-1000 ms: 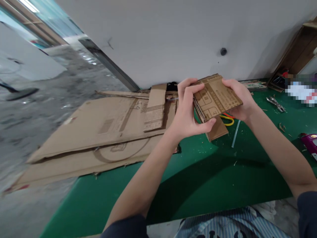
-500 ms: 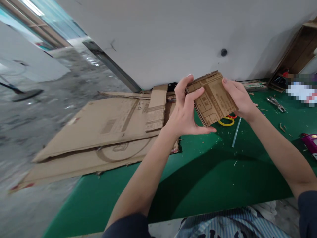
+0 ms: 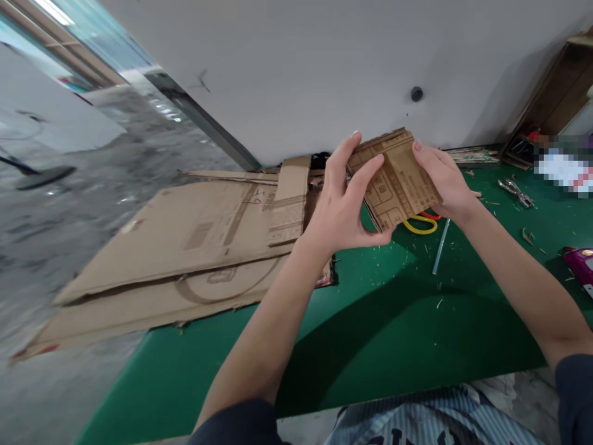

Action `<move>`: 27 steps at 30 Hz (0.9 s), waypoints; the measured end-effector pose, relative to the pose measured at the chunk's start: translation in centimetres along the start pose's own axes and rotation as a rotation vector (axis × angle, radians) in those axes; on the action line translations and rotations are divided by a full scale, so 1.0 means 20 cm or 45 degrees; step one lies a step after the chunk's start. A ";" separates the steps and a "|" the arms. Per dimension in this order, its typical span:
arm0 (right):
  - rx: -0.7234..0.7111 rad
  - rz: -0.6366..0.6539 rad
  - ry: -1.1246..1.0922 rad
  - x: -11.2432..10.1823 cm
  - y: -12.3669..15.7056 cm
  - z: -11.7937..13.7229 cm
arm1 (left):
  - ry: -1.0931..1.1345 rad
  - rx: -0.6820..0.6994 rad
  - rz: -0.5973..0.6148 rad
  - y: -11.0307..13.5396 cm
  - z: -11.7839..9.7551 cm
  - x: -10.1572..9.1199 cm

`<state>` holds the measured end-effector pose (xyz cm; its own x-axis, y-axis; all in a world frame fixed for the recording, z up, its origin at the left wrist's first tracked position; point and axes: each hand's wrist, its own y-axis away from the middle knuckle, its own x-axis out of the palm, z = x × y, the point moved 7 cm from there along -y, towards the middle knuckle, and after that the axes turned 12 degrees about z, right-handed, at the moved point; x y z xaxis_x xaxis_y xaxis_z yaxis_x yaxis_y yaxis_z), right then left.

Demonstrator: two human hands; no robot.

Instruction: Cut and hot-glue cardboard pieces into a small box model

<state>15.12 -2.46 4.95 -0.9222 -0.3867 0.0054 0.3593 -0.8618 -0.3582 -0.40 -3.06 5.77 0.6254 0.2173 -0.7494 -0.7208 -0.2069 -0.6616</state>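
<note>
Raised above the green table, a small piece of printed brown cardboard [image 3: 401,182] is held tilted between both hands; its left edge looks layered. My left hand [image 3: 345,201] grips its left side, with fingers over the top and face and the thumb at the lower corner. On the right edge, my right hand [image 3: 447,182] has its thumb on the printed face, its other fingers hidden behind. Scissors with yellow and red handles [image 3: 420,225] lie partly hidden below the cardboard. Close to them is a translucent glue stick [image 3: 441,247].
Large flattened cardboard sheets [image 3: 199,235] overhang the left edge of the green table [image 3: 393,346]. A white wall [image 3: 301,74] stands behind. Metal pliers [image 3: 516,191], a purple object [image 3: 579,269] and a wooden box [image 3: 542,99] are on the right, with cardboard scraps about.
My left thumb has drawn in to the lower corner of the cardboard, and the left fingers have shifted slightly on it. The right hand keeps its hold. The view has moved a little.
</note>
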 end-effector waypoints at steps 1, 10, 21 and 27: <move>0.002 -0.007 0.006 0.00 0.00 0.00 | -0.017 0.004 0.015 -0.01 -0.01 0.00; 0.111 -0.070 0.169 -0.01 0.02 -0.01 | -0.077 -0.003 0.041 -0.01 -0.05 0.01; 0.044 -0.077 0.112 0.01 0.02 -0.01 | 0.064 -0.191 0.151 -0.04 -0.08 -0.03; 0.126 -0.107 0.173 0.01 0.02 -0.02 | 0.026 -0.236 0.135 -0.04 -0.09 -0.03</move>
<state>15.10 -2.76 4.37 -0.9579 -0.2700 -0.0975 0.2865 -0.9198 -0.2681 0.26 -4.87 6.67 0.5564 0.1660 -0.8142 -0.7168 -0.3998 -0.5713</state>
